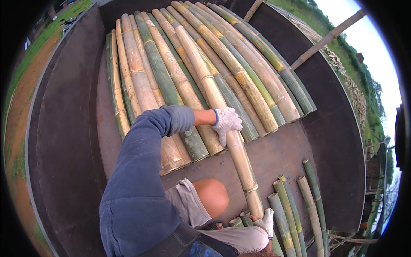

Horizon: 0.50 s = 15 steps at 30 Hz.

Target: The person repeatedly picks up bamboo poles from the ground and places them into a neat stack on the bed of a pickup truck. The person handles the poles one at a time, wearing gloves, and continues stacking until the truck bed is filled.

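A long pale bamboo pole slants from the far pile toward me, its upper part lying over other poles. My left hand, in a white knit glove, is closed around its middle, thumb toward me. Lower down, my right hand, also gloved, grips the pole's near end; some of its fingers are hidden beneath that end. Under and around the pole lies a layer of green and tan bamboo poles, side by side, their cut ends facing me.
Dark walls enclose the truck-bed-like floor. Several bamboo poles lie at the near right. My bare knee is close to the held pole. A thin pole crosses the right wall; grass and dirt lie outside.
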Available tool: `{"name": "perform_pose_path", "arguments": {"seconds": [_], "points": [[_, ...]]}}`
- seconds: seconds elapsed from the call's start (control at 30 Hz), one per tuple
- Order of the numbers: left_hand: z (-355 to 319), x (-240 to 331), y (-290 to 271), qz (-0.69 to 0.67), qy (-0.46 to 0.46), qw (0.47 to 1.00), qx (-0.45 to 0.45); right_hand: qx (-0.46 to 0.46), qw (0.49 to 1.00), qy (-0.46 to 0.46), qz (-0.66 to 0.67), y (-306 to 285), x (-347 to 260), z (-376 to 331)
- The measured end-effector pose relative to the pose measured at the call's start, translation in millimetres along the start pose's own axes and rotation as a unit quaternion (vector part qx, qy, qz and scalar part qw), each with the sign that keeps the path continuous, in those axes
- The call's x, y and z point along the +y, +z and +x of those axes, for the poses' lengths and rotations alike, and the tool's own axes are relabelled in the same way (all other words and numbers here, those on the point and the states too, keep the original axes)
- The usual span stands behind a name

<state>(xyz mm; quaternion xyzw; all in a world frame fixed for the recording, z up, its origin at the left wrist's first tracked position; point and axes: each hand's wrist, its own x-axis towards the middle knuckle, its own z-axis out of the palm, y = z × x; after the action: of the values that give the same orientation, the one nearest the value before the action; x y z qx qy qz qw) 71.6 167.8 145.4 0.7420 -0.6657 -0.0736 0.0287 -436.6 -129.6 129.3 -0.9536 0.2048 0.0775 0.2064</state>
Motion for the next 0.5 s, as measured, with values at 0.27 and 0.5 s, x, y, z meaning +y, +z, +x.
{"name": "perform_pose_path", "arguments": {"seconds": [0.27,0.5], "points": [[-4,-77,-27,0.073,-0.222,0.956,0.177,0.124,0.989,-0.059,-0.06,-68,-97,150],[-23,-80,49,-0.044,-0.506,0.814,0.282,0.288,0.934,-0.209,0.033,-14,-170,269]]}}
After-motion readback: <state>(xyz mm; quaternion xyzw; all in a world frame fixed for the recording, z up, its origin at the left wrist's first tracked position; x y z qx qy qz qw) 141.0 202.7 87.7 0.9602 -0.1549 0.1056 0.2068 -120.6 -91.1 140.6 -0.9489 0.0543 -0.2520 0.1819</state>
